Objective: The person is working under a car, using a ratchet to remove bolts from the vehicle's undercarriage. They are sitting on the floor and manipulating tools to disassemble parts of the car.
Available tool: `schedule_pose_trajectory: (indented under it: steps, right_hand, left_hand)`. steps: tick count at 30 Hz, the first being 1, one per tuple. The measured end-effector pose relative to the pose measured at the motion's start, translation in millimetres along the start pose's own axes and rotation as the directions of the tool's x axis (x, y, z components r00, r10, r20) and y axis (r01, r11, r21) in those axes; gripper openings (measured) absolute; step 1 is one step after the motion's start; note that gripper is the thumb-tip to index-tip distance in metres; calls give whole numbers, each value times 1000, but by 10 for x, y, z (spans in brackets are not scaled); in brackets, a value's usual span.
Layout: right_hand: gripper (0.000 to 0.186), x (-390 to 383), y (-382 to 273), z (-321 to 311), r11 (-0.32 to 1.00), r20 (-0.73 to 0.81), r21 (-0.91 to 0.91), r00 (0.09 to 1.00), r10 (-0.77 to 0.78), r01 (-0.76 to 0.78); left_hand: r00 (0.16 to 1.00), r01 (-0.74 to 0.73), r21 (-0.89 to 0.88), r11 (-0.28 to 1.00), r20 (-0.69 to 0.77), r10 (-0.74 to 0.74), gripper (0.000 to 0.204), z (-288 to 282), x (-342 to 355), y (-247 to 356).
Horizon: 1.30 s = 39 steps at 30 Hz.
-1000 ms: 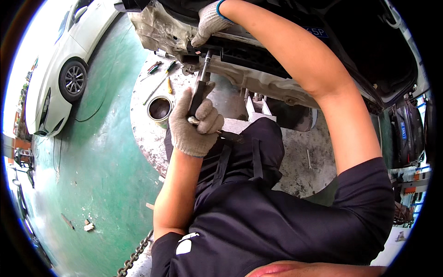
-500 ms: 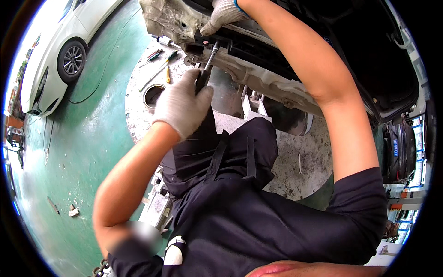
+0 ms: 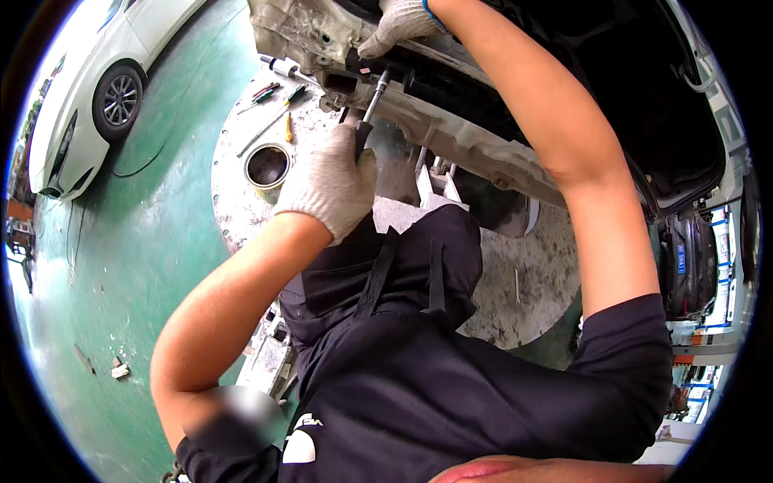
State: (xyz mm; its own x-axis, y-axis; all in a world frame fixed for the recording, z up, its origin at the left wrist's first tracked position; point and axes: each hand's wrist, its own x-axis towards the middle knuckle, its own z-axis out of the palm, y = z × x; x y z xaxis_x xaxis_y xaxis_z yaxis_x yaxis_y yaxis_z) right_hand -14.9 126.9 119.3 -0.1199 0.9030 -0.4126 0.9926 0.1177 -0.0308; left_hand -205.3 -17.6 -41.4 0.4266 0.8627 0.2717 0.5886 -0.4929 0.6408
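My left hand (image 3: 330, 177), in a light knitted glove, is closed round the black handle (image 3: 362, 137) of a socket tool; its chrome shaft (image 3: 377, 97) reaches up to the dark bracket on the stripped car rear panel (image 3: 298, 28). At the top, my right hand (image 3: 398, 24), also gloved, grips the panel edge just above that bracket, fingers curled over it. Behind my left wrist an open metal can (image 3: 267, 167) stands on the round metal platform (image 3: 231, 201), near a yellow-handled screwdriver (image 3: 287, 126) and several other hand tools (image 3: 266, 93).
A white car (image 3: 80, 137) stands at the left on the green floor, with a cable (image 3: 153, 165) beside it. The open dark trunk (image 3: 660, 97) is at upper right, a dark car (image 3: 684, 258) at far right. A metal stand (image 3: 439, 185) is under the panel.
My left hand has turned over on the tool handle, showing its back now, and the left elbow has swung out to the left. The view has shifted slightly; my right hand stays on the panel.
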Motion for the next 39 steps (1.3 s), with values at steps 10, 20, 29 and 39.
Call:
schedule_pose_trajectory:
  steps: [10,20,29,39]
  right_hand:
    - [104,178,244,297,993,-414,-115,910,-14,-37]
    - [12,-1565,87,1936,341,-837,546,488,246,765]
    - [72,-1774,-443,3399,309,-473,876,779,412,370]
    - [44,-2206,-98,3804,124,-330,928,623,709,351]
  left_hand:
    - [965,256,-473,843,169,-199,49,3,-60,-92]
    - [918,392,-907,153,373,-138,37,272,-589,202]
    - [633,681,-506,-529,770,80,45,1012,-795,31]
    - [557,780,-580,236,815,163,45,1284,-518,181]
